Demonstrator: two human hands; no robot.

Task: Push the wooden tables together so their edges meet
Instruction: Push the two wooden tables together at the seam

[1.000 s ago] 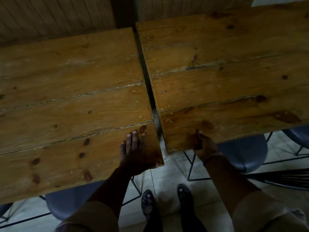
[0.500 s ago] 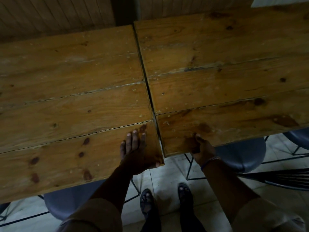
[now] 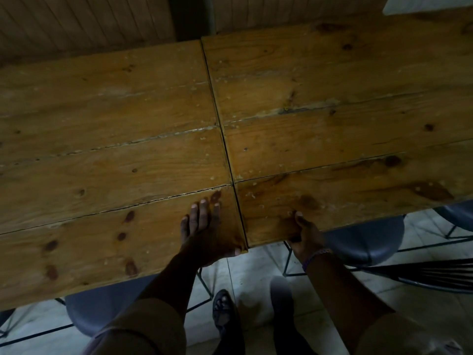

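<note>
The wooden tables (image 3: 332, 139) fill the frame's middle, edges meeting along a thin dark seam. Left hand (image 3: 207, 237) lies flat, fingers spread, bracing its corner; right hand (image 3: 303, 235) grips the right table's near edge. Final pressure should stay level, squaring the near corners.

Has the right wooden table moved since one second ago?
Yes. The right table slid leftward toward the left table, which the left hand presses flat; the open gap is now a thin seam.
</note>
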